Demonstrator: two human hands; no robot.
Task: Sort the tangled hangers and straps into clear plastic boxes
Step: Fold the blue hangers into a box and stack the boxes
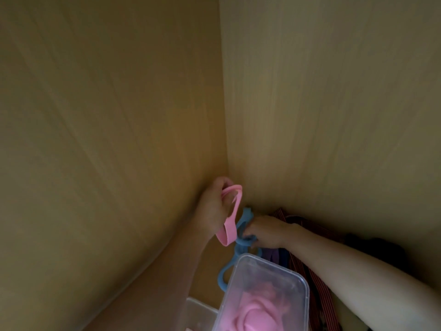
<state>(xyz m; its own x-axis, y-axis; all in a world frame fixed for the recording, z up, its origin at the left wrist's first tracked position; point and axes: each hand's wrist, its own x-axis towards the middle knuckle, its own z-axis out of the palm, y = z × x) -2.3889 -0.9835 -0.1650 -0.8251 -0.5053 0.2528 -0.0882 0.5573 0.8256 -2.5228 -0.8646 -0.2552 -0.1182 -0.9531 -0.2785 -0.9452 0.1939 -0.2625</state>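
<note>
near the clear box, left hand grips pink strap, right hand blue strap.

Wooden walls close corner; clear box blocks below; striped straps crowd right.

Dim, warm yellowish light; soft blur throughout. Wood panels above the left hand streaked, unfocused. Deep shadow right of the right hand. Wide-angle bending toward edges.
</note>
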